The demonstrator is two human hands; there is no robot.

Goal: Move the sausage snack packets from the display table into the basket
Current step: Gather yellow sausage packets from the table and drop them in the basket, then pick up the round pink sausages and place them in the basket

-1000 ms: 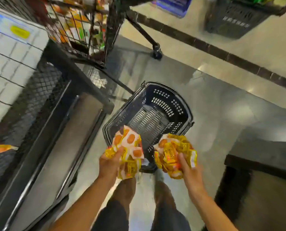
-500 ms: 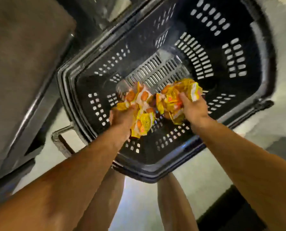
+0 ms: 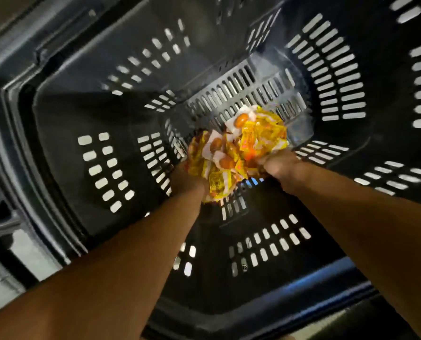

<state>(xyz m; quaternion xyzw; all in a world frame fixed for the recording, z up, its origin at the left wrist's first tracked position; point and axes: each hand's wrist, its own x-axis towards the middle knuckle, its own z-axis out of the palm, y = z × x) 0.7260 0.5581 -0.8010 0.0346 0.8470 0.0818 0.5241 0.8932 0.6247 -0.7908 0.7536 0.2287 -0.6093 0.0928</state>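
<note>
Nearest, two bare forearms are seen reaching down past the near rim of a black slotted basket (image 3: pixel 57 153). Further in, the left hand (image 3: pixel 187 180) is seen from the back, with its fingers curled round a bunch of yellow and white sausage snack packets (image 3: pixel 238 150). Just to the right, the right hand (image 3: pixel 278 165) is closed on a second bunch; its fingers are wrapped into the wrappers and mostly hidden. The two bunches are pressed together into one mass, held low inside the basket, just above or on its slotted floor; actual contact cannot be told through the blur. Beyond the packets, only the ribbed floor and the far wall of the basket are shown.

The placing step is judged to be in hand: the packets are inside the basket but not yet let go. Next, both grips are to be loosened so that the packets are left on the floor, and the hands are then to be lifted clear without wrappers being dragged out.
</note>
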